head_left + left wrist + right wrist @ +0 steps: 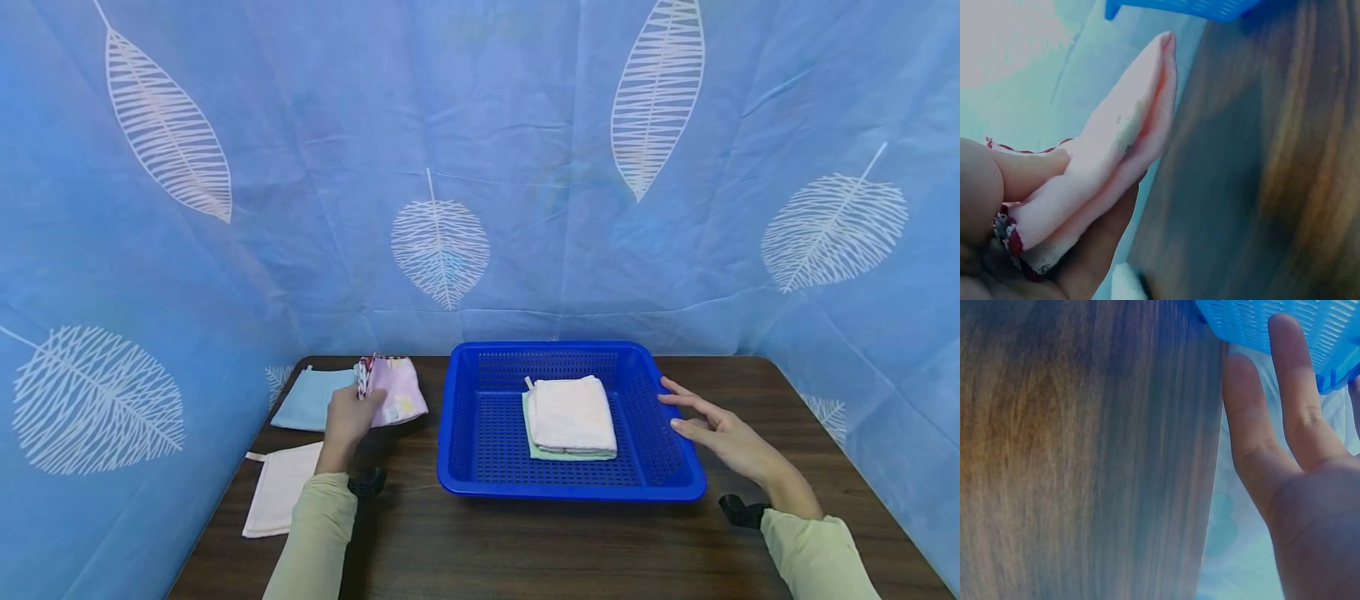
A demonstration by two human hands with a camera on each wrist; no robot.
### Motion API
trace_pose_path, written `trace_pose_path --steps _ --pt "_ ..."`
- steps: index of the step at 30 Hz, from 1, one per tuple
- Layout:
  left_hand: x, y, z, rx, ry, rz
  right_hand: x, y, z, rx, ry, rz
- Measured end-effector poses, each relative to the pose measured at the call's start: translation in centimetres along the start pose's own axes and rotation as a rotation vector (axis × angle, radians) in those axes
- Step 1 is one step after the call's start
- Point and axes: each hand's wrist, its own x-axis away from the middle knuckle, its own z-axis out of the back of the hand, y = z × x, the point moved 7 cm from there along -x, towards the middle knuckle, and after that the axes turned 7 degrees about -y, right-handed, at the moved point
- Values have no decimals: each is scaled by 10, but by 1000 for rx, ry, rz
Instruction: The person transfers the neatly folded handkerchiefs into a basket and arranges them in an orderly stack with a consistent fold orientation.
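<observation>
Between thumb and fingers, my left hand [352,419] pinches a folded pink cloth [397,392] with a dark red patterned edge. In the left wrist view the folded cloth [1116,137] stands up from the hand, its layers slightly parted. My right hand [720,437] has its fingers spread at the right rim of a blue plastic basket [573,495]. The right wrist view shows the straight fingers against the basket's slotted side [1241,325]. Inside the basket lies a folded white cloth [572,414] on top of a light green cloth [573,455].
A light blue cloth [315,400] lies at the table's back left corner, beside the left hand. Nearer the front left is a white cloth [281,492] with a small loop, partly covered by the left forearm. A blue leaf-print curtain [525,250] hangs behind the dark wooden table [540,550].
</observation>
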Motion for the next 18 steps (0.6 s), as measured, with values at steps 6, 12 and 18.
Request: trace_pose_path --steps 6,12,18 --pt "5 14 4 38 27 -41 0 -2 0 10 3 -4" --pt "7 22 9 40 61 -62 0 0 0 11 14 -17" --pt "10 34 13 18 66 -91 0 3 0 15 19 -32"
